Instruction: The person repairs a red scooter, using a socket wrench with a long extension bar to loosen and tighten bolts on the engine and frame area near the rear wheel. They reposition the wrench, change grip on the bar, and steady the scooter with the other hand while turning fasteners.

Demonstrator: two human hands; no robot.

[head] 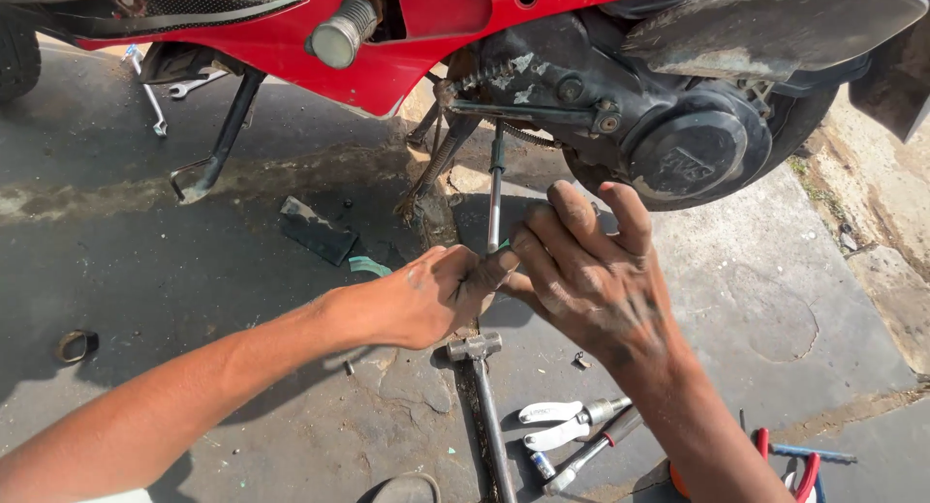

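While both hands clasp the long driver (495,188) below the scooter engine (620,106), left hand (431,295) grip closed on its handle, right hand (591,271) steadying it, greasy fingers may slip, likely dropping it onto the hammer (481,387).

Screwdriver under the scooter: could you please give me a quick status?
Both hands, left hand and right hand, grip the screwdriver. Tip up at the engine. Hammer below; nothing blocking.

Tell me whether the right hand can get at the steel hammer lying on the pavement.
Probably yes: the right hand is just above the steel hammer, nothing lies between them, but it would first have to leave the long metal tool.
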